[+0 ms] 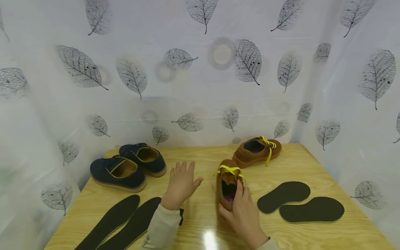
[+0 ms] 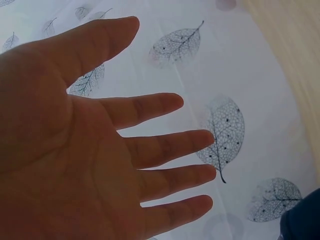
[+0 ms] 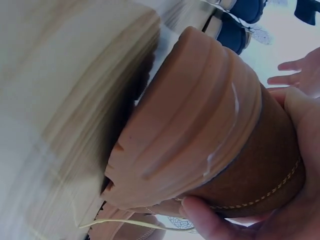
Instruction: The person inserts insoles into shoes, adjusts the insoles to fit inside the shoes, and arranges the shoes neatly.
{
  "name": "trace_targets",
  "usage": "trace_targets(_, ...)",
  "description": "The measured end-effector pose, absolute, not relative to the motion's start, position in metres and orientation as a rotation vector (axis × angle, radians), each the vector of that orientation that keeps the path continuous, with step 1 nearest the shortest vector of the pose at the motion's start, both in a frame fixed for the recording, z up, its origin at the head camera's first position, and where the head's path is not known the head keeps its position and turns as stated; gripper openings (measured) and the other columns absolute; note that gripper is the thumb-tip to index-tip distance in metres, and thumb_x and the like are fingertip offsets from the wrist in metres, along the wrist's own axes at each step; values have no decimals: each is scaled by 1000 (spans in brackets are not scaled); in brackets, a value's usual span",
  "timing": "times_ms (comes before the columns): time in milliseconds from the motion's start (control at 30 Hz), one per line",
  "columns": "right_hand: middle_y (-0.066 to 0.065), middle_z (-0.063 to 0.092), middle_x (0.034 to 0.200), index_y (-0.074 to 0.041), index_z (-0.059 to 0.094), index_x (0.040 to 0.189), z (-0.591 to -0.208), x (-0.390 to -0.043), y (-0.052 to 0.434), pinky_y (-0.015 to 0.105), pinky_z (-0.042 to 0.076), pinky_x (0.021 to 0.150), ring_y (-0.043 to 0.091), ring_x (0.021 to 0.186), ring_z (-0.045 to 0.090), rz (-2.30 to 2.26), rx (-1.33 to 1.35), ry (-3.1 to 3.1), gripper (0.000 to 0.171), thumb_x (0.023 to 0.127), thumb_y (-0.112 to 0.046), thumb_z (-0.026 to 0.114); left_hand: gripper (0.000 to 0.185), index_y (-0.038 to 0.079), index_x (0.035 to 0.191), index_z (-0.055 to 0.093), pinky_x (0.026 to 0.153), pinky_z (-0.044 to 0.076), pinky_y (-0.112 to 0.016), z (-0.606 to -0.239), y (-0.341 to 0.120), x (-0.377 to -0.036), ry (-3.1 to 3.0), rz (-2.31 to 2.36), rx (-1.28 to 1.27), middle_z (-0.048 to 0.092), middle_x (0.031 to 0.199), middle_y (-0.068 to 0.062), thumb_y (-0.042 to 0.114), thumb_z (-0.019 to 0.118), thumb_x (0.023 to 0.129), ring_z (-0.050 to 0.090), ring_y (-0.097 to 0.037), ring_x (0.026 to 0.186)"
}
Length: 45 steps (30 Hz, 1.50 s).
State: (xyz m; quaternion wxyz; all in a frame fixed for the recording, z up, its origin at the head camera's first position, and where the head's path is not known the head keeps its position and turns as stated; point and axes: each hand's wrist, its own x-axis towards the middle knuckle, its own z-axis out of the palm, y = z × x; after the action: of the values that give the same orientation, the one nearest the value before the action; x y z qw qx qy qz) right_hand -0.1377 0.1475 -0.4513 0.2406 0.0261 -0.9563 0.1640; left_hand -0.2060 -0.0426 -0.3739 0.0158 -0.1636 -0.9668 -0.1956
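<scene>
My right hand [image 1: 242, 208] grips the heel end of a brown suede shoe [image 1: 228, 184] with yellow laces, fingers curled over its opening, tilted on the wooden table [image 1: 203, 222]. In the right wrist view the tan sole of that brown shoe [image 3: 190, 130] fills the frame, with my right hand [image 3: 260, 210] wrapped round the heel. My left hand [image 1: 181, 185] hovers open just left of the shoe, fingers spread and holding nothing; the left hand [image 2: 100, 155] shows an empty palm in the left wrist view. A second brown shoe [image 1: 257, 150] lies behind.
Two navy shoes [image 1: 128, 166] sit at the back left. Two dark insoles [image 1: 125, 222] lie at the front left, and two more insoles [image 1: 300, 203] at the right. A white leaf-print curtain [image 1: 200, 76] encloses the table on three sides.
</scene>
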Motion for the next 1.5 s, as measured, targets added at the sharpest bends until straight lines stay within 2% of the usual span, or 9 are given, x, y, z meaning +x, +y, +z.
trace_targets(233, 27, 49, 99, 16, 39, 132, -451, -148, 157, 28, 41, 38, 27, 62, 53, 378, 103, -2565, 94, 68, -38, 83, 60, -1, 139, 44, 105, 27, -61, -375, -37, -206, -3015, -578, -579, 43, 138, -30, 34, 62, 94, 33, -51, 131)
trace_targets(467, 26, 49, 99, 15, 39, 133, -449, -150, 163, 24, 38, 38, 24, 62, 52, 365, 112, -2569, 96, 68, -39, 84, 59, 0, 138, 45, 103, 30, -60, -382, -25, -205, -3027, -558, -708, 47, 135, -27, 35, 61, 94, 36, -49, 130)
trace_targets(733, 28, 49, 106, 13, 35, 136, -451, -155, 171, 35, 48, 44, 35, 75, 59, 391, 127, -2588, 99, 67, -38, 85, 58, 0, 138, 45, 103, 35, -55, -391, -10, -199, -2994, -486, -847, 50, 134, -23, 36, 60, 95, 41, -45, 129)
trace_targets(1033, 30, 46, 116, 10, 28, 142, -447, -154, 178, 37, 50, 50, 39, 86, 58, 478, 82, -2734, 106, 69, -41, 85, 59, 4, 141, 43, 103, 36, -52, -397, 8, -193, -3000, -462, -971, 48, 138, -17, 37, 60, 95, 41, -40, 131)
trace_targets(1367, 32, 41, 118, 11, 23, 143, -445, -152, 171, 48, 52, 63, 44, 95, 53, 608, 35, -2731, 111, 69, -42, 85, 61, 2, 142, 41, 104, 36, -51, -397, 11, -190, -3007, -458, -989, 47, 140, -17, 36, 60, 95, 41, -40, 131)
trace_targets(1500, 35, 35, 131, 10, 18, 147, -437, -149, 177, 55, 49, 83, 49, 113, 48, 822, 26, -2820, 110, 76, -50, 77, 60, 2, 142, 42, 103, 37, -52, -396, 10, -190, -2997, -474, -983, 48, 139, -17, 35, 60, 95, 42, -40, 130)
